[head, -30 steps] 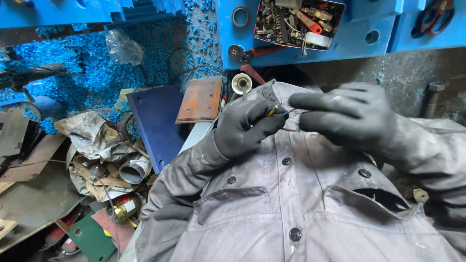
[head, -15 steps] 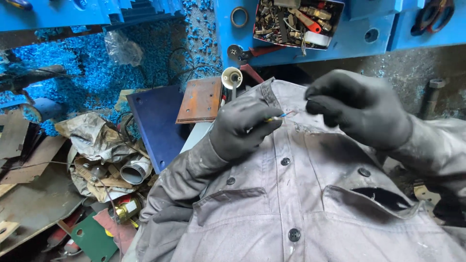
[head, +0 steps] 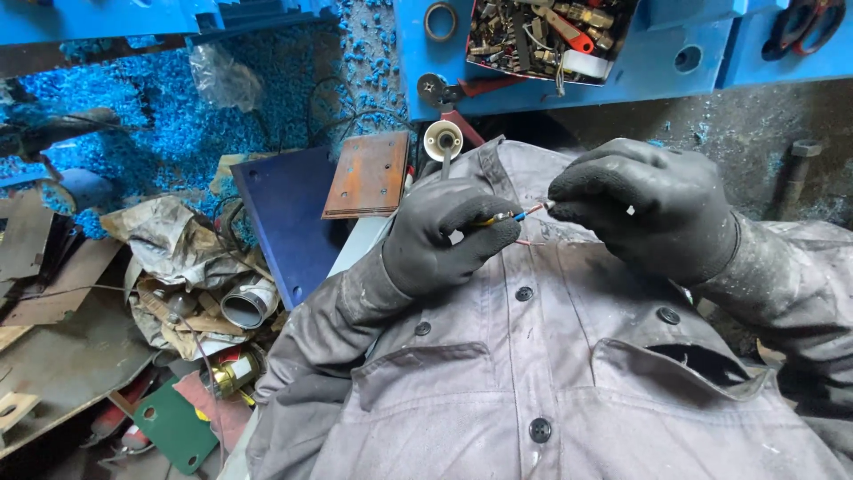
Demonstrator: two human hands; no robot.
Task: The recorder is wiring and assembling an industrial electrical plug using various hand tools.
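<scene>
Since half a second ago, both black-gloved hands have been drawn slightly apart above the grey buttoned work shirt [head: 569, 373]. Thin coloured wires [head: 520, 215] are pinched between thumb and forefinger of the left hand [head: 449, 238]; their stripped ends are nipped by the closed fingertips of the right hand [head: 644, 209]. At the blue bench's [head: 418, 62] front edge, an open tray [head: 546, 36] is filled with mixed metal fittings and small tools.
</scene>
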